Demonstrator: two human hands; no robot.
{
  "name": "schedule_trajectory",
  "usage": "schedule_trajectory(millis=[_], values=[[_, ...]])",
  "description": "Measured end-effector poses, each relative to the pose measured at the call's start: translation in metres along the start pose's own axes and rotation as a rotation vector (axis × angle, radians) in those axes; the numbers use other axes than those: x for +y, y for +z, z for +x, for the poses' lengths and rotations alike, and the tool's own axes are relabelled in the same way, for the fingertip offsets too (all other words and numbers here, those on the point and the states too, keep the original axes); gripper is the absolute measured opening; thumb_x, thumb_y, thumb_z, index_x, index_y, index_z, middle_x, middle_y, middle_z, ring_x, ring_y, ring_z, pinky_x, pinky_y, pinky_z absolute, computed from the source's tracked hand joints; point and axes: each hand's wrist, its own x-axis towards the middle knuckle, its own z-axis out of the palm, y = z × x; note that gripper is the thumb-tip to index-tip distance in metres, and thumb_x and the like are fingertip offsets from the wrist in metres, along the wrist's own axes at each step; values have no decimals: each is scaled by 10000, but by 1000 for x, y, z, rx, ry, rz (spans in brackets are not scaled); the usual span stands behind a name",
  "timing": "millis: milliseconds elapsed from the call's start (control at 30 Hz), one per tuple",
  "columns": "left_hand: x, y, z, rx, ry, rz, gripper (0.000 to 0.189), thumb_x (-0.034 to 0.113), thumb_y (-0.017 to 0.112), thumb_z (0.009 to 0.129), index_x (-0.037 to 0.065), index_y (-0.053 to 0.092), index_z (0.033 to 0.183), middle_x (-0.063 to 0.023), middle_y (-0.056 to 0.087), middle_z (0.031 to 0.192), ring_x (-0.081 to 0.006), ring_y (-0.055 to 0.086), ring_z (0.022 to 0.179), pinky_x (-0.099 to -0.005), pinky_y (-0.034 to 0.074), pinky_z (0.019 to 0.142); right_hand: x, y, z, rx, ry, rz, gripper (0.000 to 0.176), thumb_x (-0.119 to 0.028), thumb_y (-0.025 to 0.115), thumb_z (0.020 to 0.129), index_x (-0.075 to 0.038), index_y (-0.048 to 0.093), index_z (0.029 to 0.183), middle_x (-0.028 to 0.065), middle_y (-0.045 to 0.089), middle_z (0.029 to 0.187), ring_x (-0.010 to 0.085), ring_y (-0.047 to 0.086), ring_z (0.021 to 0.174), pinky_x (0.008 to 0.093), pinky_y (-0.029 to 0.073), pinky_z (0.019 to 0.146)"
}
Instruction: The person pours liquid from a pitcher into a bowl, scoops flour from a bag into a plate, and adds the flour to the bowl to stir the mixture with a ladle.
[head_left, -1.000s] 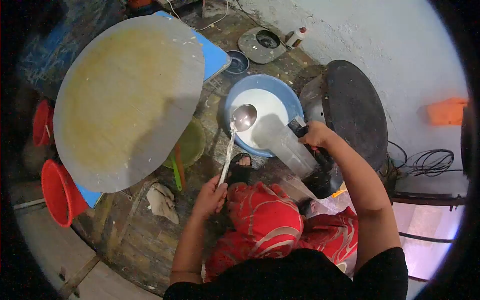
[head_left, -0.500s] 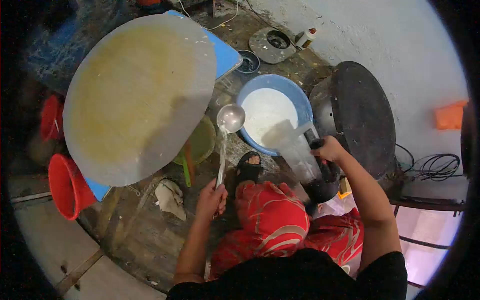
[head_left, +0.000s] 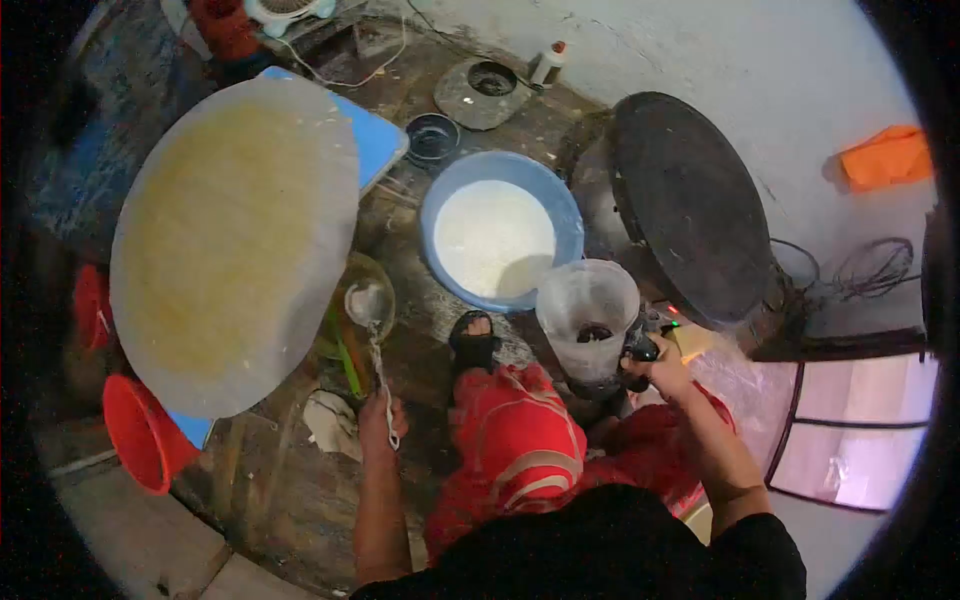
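My left hand (head_left: 382,424) is closed around the handle of a metal ladle (head_left: 379,356). The ladle's bowl is over a yellowish-green basin (head_left: 384,283), where a green-handled and a brown-handled tool lean. On the other side, my right hand (head_left: 660,368) grips the dark handle of a clear blender jug (head_left: 588,325). The jug stands upright, its mouth facing me and the dark blade hub visible at the bottom. White liquid (head_left: 494,235) fills much of the blue basin (head_left: 433,255) just beyond the jug.
A large round grey board (head_left: 230,240) lies on a blue table (head_left: 372,135) at left. Red buckets (head_left: 130,432) stand below it. A big drum with a dark round top (head_left: 690,200) is at right. A crumpled cloth (head_left: 332,422) and my sandalled foot (head_left: 474,338) are on the floor.
The blender jug has gone from tilted over the blue basin to upright beside it, closer to me. The ladle has moved left, away from that basin, to over the yellowish-green one.
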Motion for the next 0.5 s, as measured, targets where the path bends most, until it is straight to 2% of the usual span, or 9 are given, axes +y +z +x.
schedule_trajectory(millis=[33, 67, 133, 200, 267, 333, 467, 500], values=[[0, -1, 3, 6, -5, -21, 269, 242, 469, 916, 74, 487, 1125, -31, 461, 632, -85, 336, 386, -233, 273, 328, -1, -4, -9, 9, 49, -63, 257, -105, 752, 669, -39, 597, 864, -24, 585, 752, 76, 529, 707, 234, 441, 684], [0, -1, 5, 14, -8, -44, 278, 237, 467, 918, 69, 485, 1138, -29, 463, 635, -80, 331, 387, -225, 269, 334, 3, -6, -15, 29, 61, -60, 257, -105, 752, 669, -39, 597, 864, -24, 585, 752, 76, 529, 707, 234, 441, 684], [0, -5, 11, 7, -9, -33, 260, 223, 450, 923, 64, 490, 1125, -19, 458, 643, -72, 325, 391, -216, 267, 336, 14, -4, -24, 87, -127, -143, 256, -110, 758, 657, -12, 587, 821, 26, 556, 723, 128, 508, 670, 269, 424, 644], [-1, -14, 18, -76, -11, -50, 246, 218, 433, 927, 65, 497, 1109, -9, 454, 653, -68, 331, 399, -212, 267, 333, 13, -6, -33, 82, -118, -156, 261, -111, 756, 656, -8, 581, 819, 38, 539, 703, 137, 493, 652, 273, 412, 624], [1, -8, 17, -73, -4, -39, 253, 229, 432, 927, 63, 492, 1109, -6, 453, 656, -66, 342, 412, -208, 277, 330, -1, -5, -39, 69, -116, -163, 265, -112, 755, 654, -4, 576, 817, 50, 523, 683, 145, 479, 634, 276, 401, 603], [5, -5, 14, -59, -36, -142, 263, 229, 435, 924, 60, 481, 1119, -8, 458, 658, -66, 350, 416, -205, 287, 329, -23, -3, -47, 51, -119, -296, 255, -118, 753, 659, -6, 568, 795, 43, 501, 660, 137, 458, 622, 274, 388, 584], [0, -11, 10, -99, 14, -76, 260, 218, 443, 917, 53, 476, 1116, -13, 467, 662, -73, 363, 421, -205, 290, 333, 0, -1, -50, 17, -139, -216, 209, -96, 732, 665, -25, 560, 761, 17, 488, 644, 106, 441, 608, 264, 381, 567], [-1, -7, 8, -55, 21, -77, 265, 222, 444, 917, 49, 478, 1115, -13, 468, 659, -73, 362, 422, -205, 285, 335, 16, -3, -49, -7, -43, -125, 197, -90, 724, 668, -30, 563, 763, 3, 497, 646, 98, 438, 608, 256, 381, 566]])
